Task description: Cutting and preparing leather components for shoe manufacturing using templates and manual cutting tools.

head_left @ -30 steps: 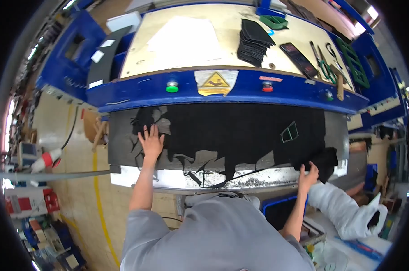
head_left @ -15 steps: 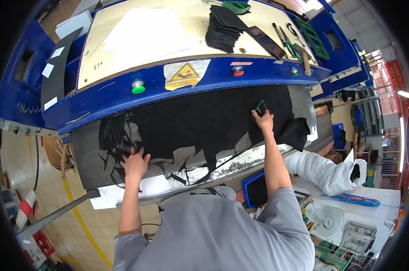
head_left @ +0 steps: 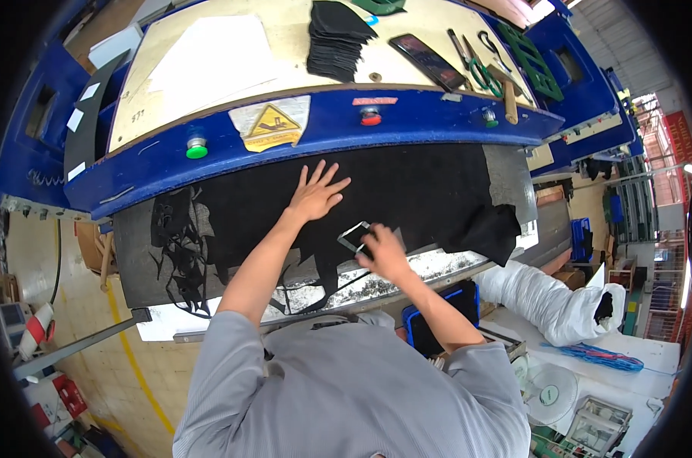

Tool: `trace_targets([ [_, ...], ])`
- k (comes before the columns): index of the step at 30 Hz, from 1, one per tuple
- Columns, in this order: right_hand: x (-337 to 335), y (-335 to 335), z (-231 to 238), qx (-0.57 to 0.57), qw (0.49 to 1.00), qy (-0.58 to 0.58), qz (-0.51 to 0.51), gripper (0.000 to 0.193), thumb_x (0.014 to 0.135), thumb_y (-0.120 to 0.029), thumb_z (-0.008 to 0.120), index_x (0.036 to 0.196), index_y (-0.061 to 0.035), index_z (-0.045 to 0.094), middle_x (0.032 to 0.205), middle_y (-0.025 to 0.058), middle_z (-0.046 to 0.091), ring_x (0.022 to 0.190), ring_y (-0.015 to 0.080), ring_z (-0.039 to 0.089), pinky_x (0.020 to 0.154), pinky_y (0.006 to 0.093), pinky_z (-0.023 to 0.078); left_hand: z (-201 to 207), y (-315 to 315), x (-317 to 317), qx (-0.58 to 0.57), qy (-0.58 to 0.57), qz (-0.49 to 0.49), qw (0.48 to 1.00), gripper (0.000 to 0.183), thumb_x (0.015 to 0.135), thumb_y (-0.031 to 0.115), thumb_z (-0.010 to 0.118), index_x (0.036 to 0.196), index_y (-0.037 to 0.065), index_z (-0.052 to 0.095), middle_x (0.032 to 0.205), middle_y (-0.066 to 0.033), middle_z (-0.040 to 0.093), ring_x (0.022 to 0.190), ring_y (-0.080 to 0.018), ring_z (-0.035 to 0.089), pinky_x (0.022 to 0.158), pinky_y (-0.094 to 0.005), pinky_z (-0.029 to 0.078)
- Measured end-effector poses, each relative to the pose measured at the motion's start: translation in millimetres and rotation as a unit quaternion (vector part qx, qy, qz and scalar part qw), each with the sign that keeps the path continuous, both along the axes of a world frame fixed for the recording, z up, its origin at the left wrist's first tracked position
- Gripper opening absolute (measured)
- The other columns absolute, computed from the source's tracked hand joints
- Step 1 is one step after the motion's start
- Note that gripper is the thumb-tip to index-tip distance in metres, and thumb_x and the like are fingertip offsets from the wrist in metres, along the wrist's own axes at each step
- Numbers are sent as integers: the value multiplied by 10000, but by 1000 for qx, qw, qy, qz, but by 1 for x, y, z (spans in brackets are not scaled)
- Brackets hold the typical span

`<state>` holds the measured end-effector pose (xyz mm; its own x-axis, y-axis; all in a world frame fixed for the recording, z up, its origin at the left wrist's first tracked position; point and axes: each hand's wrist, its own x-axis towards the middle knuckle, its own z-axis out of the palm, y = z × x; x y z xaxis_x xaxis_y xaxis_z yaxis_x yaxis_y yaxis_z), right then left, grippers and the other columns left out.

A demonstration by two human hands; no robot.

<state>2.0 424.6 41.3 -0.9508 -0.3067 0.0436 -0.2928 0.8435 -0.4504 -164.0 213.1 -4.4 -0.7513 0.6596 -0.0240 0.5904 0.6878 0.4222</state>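
A sheet of black fabric (head_left: 422,179) lies across the dark cutting bed of a blue press. My left hand (head_left: 315,197) rests on it palm down, left of centre, with its fingers spread. Near the fabric's ragged front edge, my right hand (head_left: 385,254) grips a cutting die (head_left: 348,243), a small metal frame tilted up from the sheet. Motion blurs that hand slightly. Loose black scraps (head_left: 184,244) lie tangled on the bed's left end, and a folded dark piece (head_left: 492,233) bunches at the right.
Above the bed runs the blue press beam (head_left: 315,137) with a green button (head_left: 197,148) and a red button (head_left: 370,117). On its top are a stack of black cut pieces (head_left: 338,42), a phone (head_left: 427,61), scissors (head_left: 479,75) and a hammer (head_left: 510,99). A white sack (head_left: 548,301) lies at right.
My left hand has moved from the scraps at left to the middle of the fabric. My right hand has brought the die left and nearer to me.
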Motion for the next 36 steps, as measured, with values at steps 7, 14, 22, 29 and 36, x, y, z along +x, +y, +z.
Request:
trace_targets([
  [7,38,11,3,-59,994,-9,96,449,682,-232,817,1023,-20,617,1253,222,501,1099,402,521,935,469,479,0,-8,-8,-11,5,-5,1000,505,1027,435,444,1520,338,399,1651,-67,214,1532,-311,133,1230,-545,83],
  [14,-114,40,-7,-35,963,146,-223,345,778,-192,791,1028,2,653,1179,228,534,1053,406,534,900,464,480,14,-77,-18,-71,52,30,996,485,1031,439,442,1511,385,399,1633,-50,261,1510,-292,216,1225,-549,124],
  [22,9,-58,-12,25,994,-18,101,400,739,-209,786,1094,-88,648,1293,194,493,1094,367,511,848,453,472,10,-94,-20,-91,11,20,996,537,1016,542,402,1534,418,330,1663,-26,176,1536,-271,118,1235,-542,35],
  [29,-19,-60,12,-77,995,13,-65,353,758,-171,789,1066,-53,664,1270,207,515,1123,381,515,930,469,458,17,-121,-37,-33,-13,-26,999,512,1024,496,428,1519,376,385,1645,-63,232,1521,-301,176,1228,-518,109],
  [36,-102,-120,-15,-36,981,101,-159,355,730,-151,796,1051,-62,675,1225,217,534,1042,399,541,842,484,475,16,-153,-60,-7,-8,-32,999,468,1024,441,454,1489,399,428,1532,-108,420,1407,-330,389,1175,-491,266],
])
